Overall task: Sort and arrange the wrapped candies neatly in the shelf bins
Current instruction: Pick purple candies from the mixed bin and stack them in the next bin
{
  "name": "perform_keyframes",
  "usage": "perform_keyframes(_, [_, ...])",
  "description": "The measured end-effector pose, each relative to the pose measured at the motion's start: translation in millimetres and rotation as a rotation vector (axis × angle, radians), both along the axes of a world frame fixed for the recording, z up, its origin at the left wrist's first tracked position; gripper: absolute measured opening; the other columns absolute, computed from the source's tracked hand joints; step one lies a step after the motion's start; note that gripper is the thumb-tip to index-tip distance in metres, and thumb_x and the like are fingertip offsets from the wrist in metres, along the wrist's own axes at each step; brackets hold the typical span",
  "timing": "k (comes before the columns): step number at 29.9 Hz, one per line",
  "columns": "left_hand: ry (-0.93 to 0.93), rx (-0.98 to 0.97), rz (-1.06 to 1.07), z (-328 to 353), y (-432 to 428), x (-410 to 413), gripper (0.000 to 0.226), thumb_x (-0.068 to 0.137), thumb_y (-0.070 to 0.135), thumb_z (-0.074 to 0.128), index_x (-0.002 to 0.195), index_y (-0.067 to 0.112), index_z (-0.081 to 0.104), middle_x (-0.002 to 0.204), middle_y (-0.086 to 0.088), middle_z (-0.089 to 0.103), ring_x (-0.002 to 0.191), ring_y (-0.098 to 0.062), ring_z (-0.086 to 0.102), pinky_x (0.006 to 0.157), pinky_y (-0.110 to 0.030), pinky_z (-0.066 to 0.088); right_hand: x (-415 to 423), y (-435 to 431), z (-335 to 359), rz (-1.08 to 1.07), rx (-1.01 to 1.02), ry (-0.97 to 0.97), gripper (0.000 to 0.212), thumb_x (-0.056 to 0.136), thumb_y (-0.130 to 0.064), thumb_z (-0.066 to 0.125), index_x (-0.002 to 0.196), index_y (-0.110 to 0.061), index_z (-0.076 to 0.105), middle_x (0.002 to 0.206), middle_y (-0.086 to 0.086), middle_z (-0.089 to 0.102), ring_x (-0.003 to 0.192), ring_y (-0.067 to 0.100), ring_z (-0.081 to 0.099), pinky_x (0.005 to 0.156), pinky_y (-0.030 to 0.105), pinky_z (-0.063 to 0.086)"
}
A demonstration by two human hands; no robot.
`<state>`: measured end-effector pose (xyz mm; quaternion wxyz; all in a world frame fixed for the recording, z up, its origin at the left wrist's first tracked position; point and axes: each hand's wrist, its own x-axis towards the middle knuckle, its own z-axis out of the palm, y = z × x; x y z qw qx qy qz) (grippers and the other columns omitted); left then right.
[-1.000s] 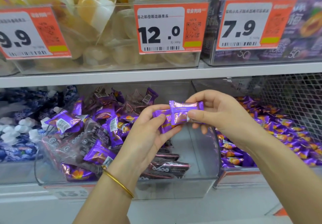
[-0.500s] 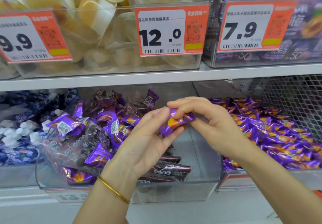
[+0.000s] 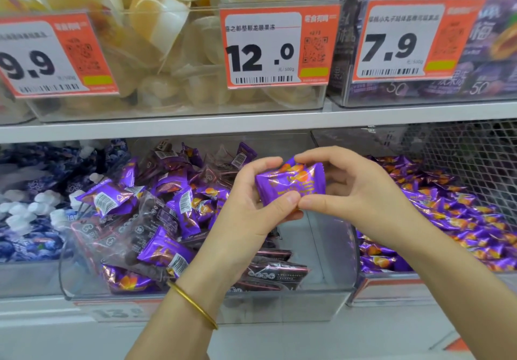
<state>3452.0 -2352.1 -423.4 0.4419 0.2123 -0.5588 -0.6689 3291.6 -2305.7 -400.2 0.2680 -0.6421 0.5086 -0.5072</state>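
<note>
Candy (image 3: 291,184), crosswise just left of the matching bin (image 3: 436,281), is pinched by fingers (image 3: 282,201) of your left hand (image 3: 251,214) and right hand (image 3: 361,191), the right nearer.

On the left price tag (image 3: 53,57), clipped to a clear upper bin (image 3: 167,105): "9.9", first digit cut by the frame edge. On the middle price tag (image 3: 277,49): "12.0", below it "元/500g", above it a Chinese line ending "龙眼果冻", in the orange corner "零食有鸣" over a QR code. On the right price tag (image 3: 414,40): "7.9" and "元/500g". Twice "50" on the purple packs (image 3: 479,88) behind it. Near, on the lower bin's front tag (image 3: 117,313): "13.", rest unreadable. On the held purple candy (image 3: 291,183): orange print, illegible. Barcodes on the loose purple wrappers (image 3: 105,200).
</note>
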Motion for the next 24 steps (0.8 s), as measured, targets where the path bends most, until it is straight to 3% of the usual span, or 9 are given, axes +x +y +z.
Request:
perform_keyframes(3, [-0.035, -0.066, -0.059, -1, 1, 0, 0.052, 0.075, 0.011, 0.064, 0.122, 0.025, 0.047, 0.122, -0.008, 0.058, 0.096, -0.019, 0.066, 0.072, -0.029, 0.054, -3, 4, 0, 0.062, 0.01, -0.048, 0.049, 0.059, -0.02, 0.078, 0.105, -0.022, 0.062, 0.108, -0.004, 0.066, 0.092, 0.015, 0.068, 0.081, 0.03, 0.056])
perform_keyframes(8, [-0.102, -0.159, -0.07, -1, 2, 0, 0.058, 0.074, 0.01, 0.063, 0.125, 0.024, 0.039, 0.124, -0.005, 0.056, 0.093, -0.012, 0.066, 0.071, -0.025, 0.054, -11, 13, 6, 0.116, 0.07, -0.014, 0.051, 0.063, -0.017, 0.078, 0.11, -0.025, 0.059, 0.112, -0.001, 0.064, 0.094, 0.013, 0.068, 0.082, 0.029, 0.056])
perform_keyframes(11, [-0.184, -0.216, -0.067, -1, 3, -5, 0.055, 0.07, 0.012, 0.066, 0.117, 0.023, 0.04, 0.111, 0.0, 0.06, 0.089, -0.011, 0.066, 0.072, -0.024, 0.052, -22, 20, 12, 0.078, 0.068, 0.205, 0.059, 0.067, -0.016, 0.083, 0.115, -0.034, 0.054, 0.124, -0.008, 0.052, 0.104, 0.005, 0.061, 0.087, 0.03, 0.053])
perform_keyframes(13, [-0.224, -0.258, -0.086, 1, 6, -13, 0.051, 0.068, 0.012, 0.068, 0.111, 0.023, 0.043, 0.101, 0.006, 0.064, 0.089, -0.008, 0.065, 0.074, -0.021, 0.051, -30, 27, 16, 0.067, 0.021, 0.4, 0.057, 0.066, -0.026, 0.082, 0.114, -0.034, 0.052, 0.132, -0.02, 0.043, 0.122, -0.008, 0.044, 0.098, 0.02, 0.042])
perform_keyframes(14, [-0.233, -0.283, -0.113, 4, 8, -20, 0.049, 0.068, 0.011, 0.069, 0.109, 0.023, 0.045, 0.1, 0.009, 0.066, 0.091, -0.007, 0.065, 0.077, -0.021, 0.051, -36, 34, 17, 0.065, 0.015, 0.435, 0.055, 0.066, -0.028, 0.079, 0.113, -0.033, 0.052, 0.137, -0.022, 0.038, 0.128, -0.011, 0.036, 0.101, 0.017, 0.038])
perform_keyframes(16, [-0.252, -0.331, -0.155, 9, 13, -35, 0.046, 0.067, 0.012, 0.07, 0.106, 0.024, 0.049, 0.104, 0.008, 0.066, 0.093, -0.01, 0.065, 0.082, -0.026, 0.052, -49, 42, 18, 0.075, 0.059, 0.369, 0.053, 0.065, -0.028, 0.079, 0.109, -0.032, 0.05, 0.143, -0.018, 0.036, 0.131, -0.008, 0.036, 0.103, 0.026, 0.04])
perform_keyframes(18, [-0.266, -0.352, -0.174, 17, 19, -56, 0.047, 0.063, 0.016, 0.074, 0.103, 0.025, 0.051, 0.108, -0.002, 0.064, 0.09, -0.014, 0.066, 0.083, -0.032, 0.054, -65, 52, 18, 0.058, 0.094, 0.277, 0.053, 0.062, -0.029, 0.08, 0.105, -0.033, 0.048, 0.138, -0.012, 0.046, 0.124, 0.003, 0.049, 0.097, 0.039, 0.048])
perform_keyframes(20, [-0.285, -0.349, -0.184, 21, 23, -80, 0.048, 0.06, 0.017, 0.075, 0.102, 0.026, 0.052, 0.104, -0.001, 0.063, 0.087, -0.014, 0.066, 0.081, -0.033, 0.054, -85, 62, 18, 0.014, 0.099, 0.219, 0.051, 0.061, -0.031, 0.079, 0.102, -0.033, 0.05, 0.123, -0.004, 0.057, 0.109, 0.016, 0.06, 0.085, 0.047, 0.052])
perform_keyframes(24, [-0.351, -0.326, -0.184, 24, 27, -135, 0.049, 0.066, 0.007, 0.081, 0.1, 0.022, 0.049, 0.103, -0.001, 0.062, 0.084, -0.017, 0.066, 0.074, -0.028, 0.055, -126, 75, 14, -0.106, 0.1, 0.15, 0.043, 0.058, -0.032, 0.078, 0.092, -0.035, 0.052, 0.11, 0.004, 0.063, 0.091, 0.023, 0.063, 0.072, 0.038, 0.053])
